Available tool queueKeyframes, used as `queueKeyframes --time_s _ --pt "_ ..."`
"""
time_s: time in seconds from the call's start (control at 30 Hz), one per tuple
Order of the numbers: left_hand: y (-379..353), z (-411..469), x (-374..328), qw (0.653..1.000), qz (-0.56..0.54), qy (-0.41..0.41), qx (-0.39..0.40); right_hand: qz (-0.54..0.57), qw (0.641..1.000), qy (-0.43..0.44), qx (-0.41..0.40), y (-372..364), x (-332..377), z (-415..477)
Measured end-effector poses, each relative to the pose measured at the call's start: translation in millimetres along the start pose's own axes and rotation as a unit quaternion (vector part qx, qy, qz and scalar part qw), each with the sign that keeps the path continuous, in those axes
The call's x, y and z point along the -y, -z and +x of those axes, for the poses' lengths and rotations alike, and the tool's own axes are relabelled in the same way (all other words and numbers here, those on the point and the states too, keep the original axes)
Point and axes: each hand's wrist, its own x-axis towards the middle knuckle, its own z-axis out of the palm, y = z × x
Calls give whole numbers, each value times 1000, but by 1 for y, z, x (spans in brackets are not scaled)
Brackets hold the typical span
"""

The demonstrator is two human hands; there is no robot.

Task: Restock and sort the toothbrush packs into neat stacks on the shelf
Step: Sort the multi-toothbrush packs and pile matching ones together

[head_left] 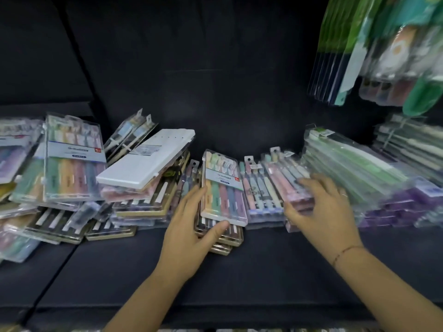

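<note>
Holds the pastel toothbrush pack [224, 188] with the left hand [189, 232]: thumb curled against the near end, fingers along the left edge. Pack lying atop a short stack of gold-edged packs [225, 239], mid-shelf [167, 271]. Lays the right hand [321, 212] over a pink pack [293, 190] just to the right, fingers spread on top, thumb at the near corner; too blurred to tell whether gripping or only touching. Between the two, a blue-ended pack [257, 191] lying flat. Leftward, untidy leaning piles topped by a white case [146, 161]; rightward, a slanting green pile [347, 168] under hanging packs [359, 56].
</note>
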Motion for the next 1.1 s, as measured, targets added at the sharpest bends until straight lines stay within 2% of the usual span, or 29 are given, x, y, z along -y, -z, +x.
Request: queueKeyframes --time_s 0.07,0.1,0.17,0.2,0.27,0.33,0.37,0.43,0.53,0.67,0.87,0.93,1.0,1.03,1.1 --pt "-5 0 -4 1000 -13 13 -3 -70 997 11 5 -6 -6 -6" --pt "-6 -1 -6 1000 -17 18 -6 -91 995 32 -17 -10 -6 -7" --pt "-9 -2 -7 999 -18 25 -15 -94 990 77 -76 -10 4 -9" --pt "-9 -3 -7 999 -18 29 -19 -72 990 103 -67 -10 11 -11" --pt "-9 -5 -6 999 -21 25 -25 2 985 171 31 -13 28 -13" --pt "-8 -7 -5 999 -29 13 -26 43 959 224 166 -21 43 -17" --pt "-7 -8 -4 999 -33 12 -26 49 947 240 207 -26 49 -17" --pt "-5 -9 -1 999 -38 7 -27 100 935 241 239 -33 61 -15" --pt "-5 -9 7 998 -61 11 -27 167 937 210 223 -49 71 -13" --pt "-5 -11 8 992 -114 21 -41 167 947 190 197 -62 75 -13" --pt "-6 -9 7 992 -115 18 -46 104 964 173 172 -62 83 4" --pt "-6 -9 8 996 -89 2 -28 40 968 185 162 -62 84 4" --pt "-6 -8 7 997 -68 -14 -19 -15 973 197 118 -62 85 2" --pt "-5 -9 6 998 -50 -23 -36 -25 975 199 94 -64 84 1" --pt "-1 -9 6 983 40 -90 -153 -32 977 203 61 -68 80 0"
